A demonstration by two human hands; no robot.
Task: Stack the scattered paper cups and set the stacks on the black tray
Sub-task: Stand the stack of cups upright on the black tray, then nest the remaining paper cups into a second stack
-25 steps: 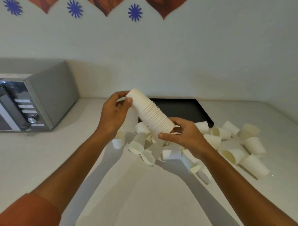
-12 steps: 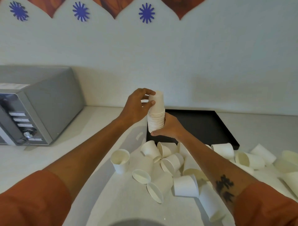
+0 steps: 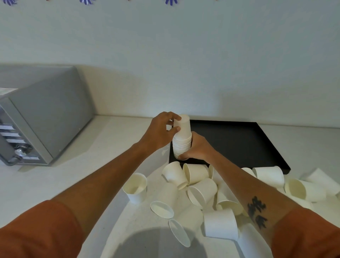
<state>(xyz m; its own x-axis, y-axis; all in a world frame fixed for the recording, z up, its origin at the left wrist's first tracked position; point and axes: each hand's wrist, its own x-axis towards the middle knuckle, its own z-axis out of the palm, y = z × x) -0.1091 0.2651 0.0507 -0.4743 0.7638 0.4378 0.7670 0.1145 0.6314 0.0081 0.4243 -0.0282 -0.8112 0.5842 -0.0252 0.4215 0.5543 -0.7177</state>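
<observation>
Both hands are bringing my upright stack of nested white paper cups (image 3: 182,138) down onto the flat black tray's (image 3: 239,143) near-left corner, left hand (image 3: 160,131) fingers pinching its top, right hand (image 3: 197,148) fingers gripping its base, while many loose white paper cups (image 3: 202,191) are waiting on the white worktop (image 3: 73,180).

A pale wall (image 3: 184,55) trimmed with blue paper flowers (image 3: 171,1) rises behind a white tabletop (image 3: 114,140), where a grey microwave (image 3: 42,116) stands at left.
</observation>
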